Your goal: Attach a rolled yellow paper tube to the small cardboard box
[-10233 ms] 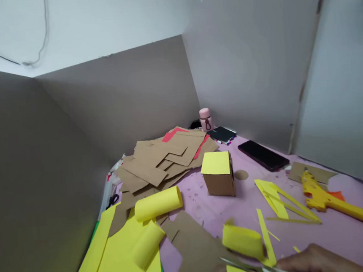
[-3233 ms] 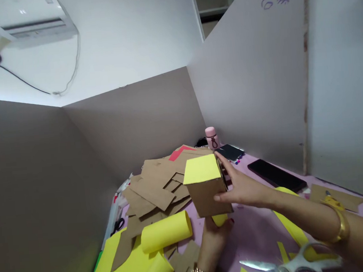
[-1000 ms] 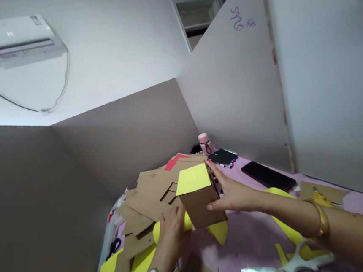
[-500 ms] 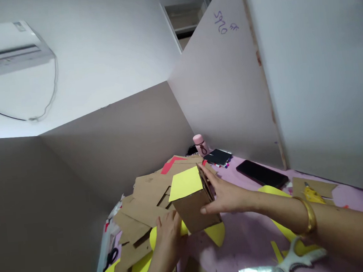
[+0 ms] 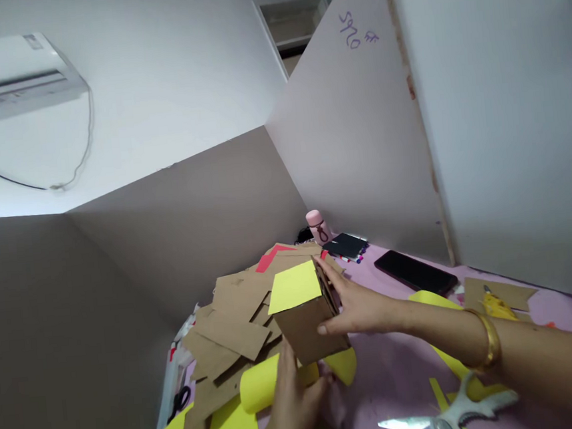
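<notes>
Since the frame half a second ago, my left hand (image 5: 295,404) has shifted right across the yellow roll (image 5: 258,385), toward the near bottom edge of the cardboard box (image 5: 309,329). Its fingers point up by the box's left side and its thumb spreads right; whether they press on the box or the roll, I can't tell. My right hand (image 5: 362,309) grips the box in a wide, part-open pinch, thumb on the plain brown near face, fingers round the right side. I judge I'm steadying it while working low down with my left; moving it now would call for an even hold that doesn't squash the walls. The box sits mid-scene, slightly tilted, just right of the cardboard pile (image 5: 240,325), bright yellow on top, with layered, uneven edges at the right. Beneath it a curved yellow piece (image 5: 343,366) shows, and the scissors (image 5: 442,426) lie near right, blades apart.
</notes>
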Action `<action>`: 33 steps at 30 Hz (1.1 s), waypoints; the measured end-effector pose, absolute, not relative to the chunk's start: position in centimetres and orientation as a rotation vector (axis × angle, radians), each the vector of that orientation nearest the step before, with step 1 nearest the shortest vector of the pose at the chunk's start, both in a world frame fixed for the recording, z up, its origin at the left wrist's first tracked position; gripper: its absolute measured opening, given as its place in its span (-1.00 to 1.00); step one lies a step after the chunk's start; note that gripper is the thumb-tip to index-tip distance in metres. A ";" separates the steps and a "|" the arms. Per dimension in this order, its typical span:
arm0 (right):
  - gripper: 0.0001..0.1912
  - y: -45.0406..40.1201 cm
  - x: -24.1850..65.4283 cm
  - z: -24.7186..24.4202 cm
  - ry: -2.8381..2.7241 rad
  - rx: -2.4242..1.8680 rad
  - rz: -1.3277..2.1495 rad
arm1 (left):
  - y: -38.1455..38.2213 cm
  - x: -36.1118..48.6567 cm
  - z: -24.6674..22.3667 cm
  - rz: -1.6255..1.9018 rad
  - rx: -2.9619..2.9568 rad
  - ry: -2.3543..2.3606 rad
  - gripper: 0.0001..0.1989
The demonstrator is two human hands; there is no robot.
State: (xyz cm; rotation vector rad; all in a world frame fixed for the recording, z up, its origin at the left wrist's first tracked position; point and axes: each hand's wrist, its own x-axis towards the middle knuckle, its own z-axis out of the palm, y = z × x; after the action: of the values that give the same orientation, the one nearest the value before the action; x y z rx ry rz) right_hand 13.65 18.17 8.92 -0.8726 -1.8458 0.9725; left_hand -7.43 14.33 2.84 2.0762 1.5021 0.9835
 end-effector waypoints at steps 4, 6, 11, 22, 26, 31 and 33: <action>0.31 18.1 13.6 8.8 -1.842 -0.892 0.924 | 14.8 -4.1 1.2 1.351 1.548 1.275 -0.30; 0.31 18.0 13.7 8.9 -1.844 -0.898 0.920 | 14.9 -3.1 0.7 1.416 1.432 1.178 -0.23; 0.30 17.9 13.9 9.0 -1.837 -0.898 0.940 | 14.5 -1.6 0.3 1.461 1.232 1.225 -0.35; 0.24 17.7 13.9 8.2 -1.756 -0.867 1.026 | 14.5 -0.4 -1.2 1.557 1.368 1.426 -0.39; 0.24 17.5 13.9 8.4 -1.758 -0.856 1.021 | 14.5 -0.1 -1.1 1.549 1.357 1.477 -0.42; 0.21 17.5 13.7 8.5 -1.719 -0.851 0.958 | 14.8 -0.4 -0.7 1.529 1.391 1.436 -0.47; 0.20 17.5 13.7 8.3 -1.704 -0.853 0.953 | 14.9 -0.4 -1.1 1.577 1.357 1.423 -0.42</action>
State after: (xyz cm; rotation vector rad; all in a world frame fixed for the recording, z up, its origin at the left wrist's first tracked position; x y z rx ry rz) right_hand 13.65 17.50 8.34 -0.8531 -1.7040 0.9529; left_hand -0.41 14.91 -1.09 1.3566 1.4227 1.5771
